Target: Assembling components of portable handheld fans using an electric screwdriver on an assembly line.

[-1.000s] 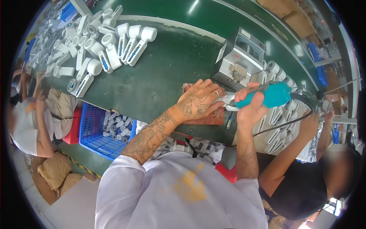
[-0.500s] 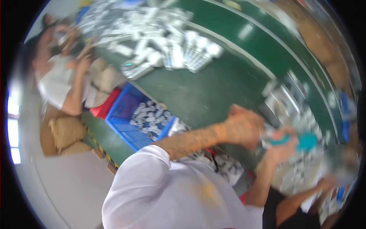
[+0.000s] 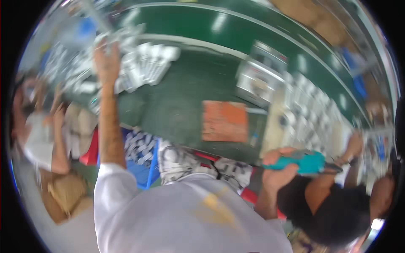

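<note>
My left arm stretches out to the far left, and my left hand (image 3: pixel 106 63) is over a heap of white plastic parts (image 3: pixel 84 63). Its blurred fingers look spread apart, with white parts around and behind the fingertips; nothing is plainly held. Close to my body on the right, my right hand (image 3: pixel 279 172) is wrapped round a teal handheld power tool (image 3: pixel 301 162), whose dark narrow end points right. A row of white long-handled parts with round heads (image 3: pixel 149 63) fans out just right of my left hand. An orange-red square pad (image 3: pixel 225 121) lies on the green tabletop (image 3: pixel 181 101).
A metal box-like fixture (image 3: pixel 261 78) stands behind the pad. Further right are many white parts (image 3: pixel 314 107). A blue crate (image 3: pixel 152 164) of small white pieces is at lower left. Co-workers sit on the left (image 3: pixel 42 135) and right (image 3: pixel 333 206). A green conveyor belt (image 3: pixel 190 21) runs behind.
My left hand has swung from beside my right hand to the far-left heap. My right hand has come nearer my body, still holding the teal tool. The view has turned, and the pad now shows.
</note>
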A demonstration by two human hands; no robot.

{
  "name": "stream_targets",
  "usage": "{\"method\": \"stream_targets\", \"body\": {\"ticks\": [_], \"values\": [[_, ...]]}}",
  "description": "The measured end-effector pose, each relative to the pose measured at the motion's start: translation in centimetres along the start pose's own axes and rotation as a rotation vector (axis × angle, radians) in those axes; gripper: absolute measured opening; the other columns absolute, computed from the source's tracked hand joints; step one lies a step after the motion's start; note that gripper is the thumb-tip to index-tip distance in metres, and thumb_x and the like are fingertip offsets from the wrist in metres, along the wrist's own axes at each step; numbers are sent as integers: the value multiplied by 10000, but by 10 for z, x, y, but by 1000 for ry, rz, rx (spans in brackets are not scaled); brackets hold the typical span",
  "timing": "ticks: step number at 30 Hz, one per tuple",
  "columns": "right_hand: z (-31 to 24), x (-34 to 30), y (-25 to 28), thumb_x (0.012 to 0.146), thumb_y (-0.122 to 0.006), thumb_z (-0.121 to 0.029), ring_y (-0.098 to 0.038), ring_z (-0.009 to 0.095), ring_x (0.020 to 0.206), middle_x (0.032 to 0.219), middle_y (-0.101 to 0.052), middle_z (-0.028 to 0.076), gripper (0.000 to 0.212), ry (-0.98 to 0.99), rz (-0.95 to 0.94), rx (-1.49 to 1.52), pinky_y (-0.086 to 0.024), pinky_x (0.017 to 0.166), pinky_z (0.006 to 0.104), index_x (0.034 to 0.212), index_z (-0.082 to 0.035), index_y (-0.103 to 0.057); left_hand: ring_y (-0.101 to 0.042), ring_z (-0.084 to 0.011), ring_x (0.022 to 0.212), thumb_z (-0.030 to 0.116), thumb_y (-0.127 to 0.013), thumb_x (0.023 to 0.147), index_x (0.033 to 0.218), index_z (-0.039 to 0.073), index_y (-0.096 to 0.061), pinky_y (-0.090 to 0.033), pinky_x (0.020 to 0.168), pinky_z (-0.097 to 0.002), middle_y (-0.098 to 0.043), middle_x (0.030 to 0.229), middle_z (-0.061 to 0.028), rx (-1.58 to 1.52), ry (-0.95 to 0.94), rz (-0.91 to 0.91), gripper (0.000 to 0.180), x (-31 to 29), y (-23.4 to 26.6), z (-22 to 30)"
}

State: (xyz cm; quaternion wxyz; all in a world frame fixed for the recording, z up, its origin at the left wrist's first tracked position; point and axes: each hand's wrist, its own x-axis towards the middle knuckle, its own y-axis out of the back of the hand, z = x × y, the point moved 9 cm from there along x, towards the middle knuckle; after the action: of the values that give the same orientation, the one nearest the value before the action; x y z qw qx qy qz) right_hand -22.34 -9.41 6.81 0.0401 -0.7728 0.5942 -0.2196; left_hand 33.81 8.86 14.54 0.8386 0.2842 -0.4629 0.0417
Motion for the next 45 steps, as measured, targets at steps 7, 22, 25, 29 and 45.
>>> {"method": "stream_targets", "body": {"ticks": [7, 22, 25, 29, 45], "values": [[-23, -24, 24, 868, -598, -721, -504, 189, 547, 641, -478, 70, 778, -37, 45, -91, -425, 509, 326, 1060, 23, -479, -688, -352, 728, 331, -700, 905, 930, 56, -694, -556, 642, -434, -705, 812, -135, -671, -541, -809, 276, -183, -55, 395], [-25, -32, 56, 854, -696, -644, -594, 193, 646, 730, -600, 93, 766, -87, 54, -145, -463, 584, 306, 1099, 70, -566, -641, -294, 977, 286, -693, 851, 1006, 74, -636, -510, 812, -409, -621, 993, -103, -640, -699, -953, 269, -285, -74, 443], [-19, -18, 48, 851, -650, -696, -547, 200, 596, 680, -544, 87, 804, -75, 68, -208, -451, 550, 324, 1082, 62, -514, -638, -306, 1026, 215, -713, 817, 1030, 8, -645, -519, 860, -413, -629, 1019, -135, -708, -757, -761, 305, -259, -40, 393], [-11, 5, 13, 909, -574, -687, -535, 193, 607, 720, -544, 93, 788, -74, 8, -156, -439, 553, 322, 1115, 69, -495, -618, -294, 1011, 232, -712, 848, 1050, 34, -637, -508, 884, -419, -604, 1052, -112, -589, -701, -839, 293, -254, -39, 339], [18, 103, -80, 805, -646, -745, -534, 192, 609, 680, -526, 60, 844, 79, -109, -21, -446, 569, 338, 1106, 37, -542, -611, -268, 953, 254, -689, 891, 979, 93, -681, -494, 838, -426, -613, 971, -66, -802, -530, -803, 184, -241, -52, 309]]}}
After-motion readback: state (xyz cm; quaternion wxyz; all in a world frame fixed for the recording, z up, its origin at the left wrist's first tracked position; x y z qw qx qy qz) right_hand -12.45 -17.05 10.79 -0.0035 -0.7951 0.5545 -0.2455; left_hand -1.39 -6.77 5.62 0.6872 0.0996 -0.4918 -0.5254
